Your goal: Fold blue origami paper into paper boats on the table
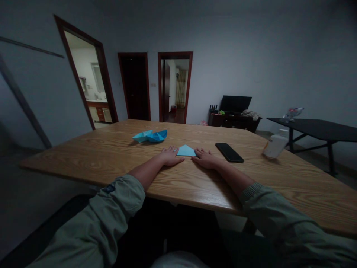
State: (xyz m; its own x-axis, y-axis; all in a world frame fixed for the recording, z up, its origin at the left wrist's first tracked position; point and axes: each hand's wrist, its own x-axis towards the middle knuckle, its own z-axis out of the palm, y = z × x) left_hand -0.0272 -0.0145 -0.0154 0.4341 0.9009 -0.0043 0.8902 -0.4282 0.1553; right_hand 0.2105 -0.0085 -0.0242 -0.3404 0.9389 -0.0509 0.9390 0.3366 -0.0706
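A light blue folded paper (pixel 186 150) lies flat on the wooden table, its pointed top facing away from me. My left hand (pixel 169 156) rests on the table with its fingers spread, the fingertips over the paper's left corner. On the other side, my right hand (pixel 205 158) lies palm down, fingers apart, touching the paper's right corner. Beyond my left hand stand two folded paper boats side by side, a light blue one (pixel 142 136) and a darker blue one (pixel 157 136).
A black phone (pixel 229 152) lies right of my right hand. Farther right on the table (pixel 111 163) stands a whitish, translucent bottle (pixel 275 145). A black table (pixel 329 129) is at the right, and a screen (pixel 236 104) stands on a dark cabinet by the wall.
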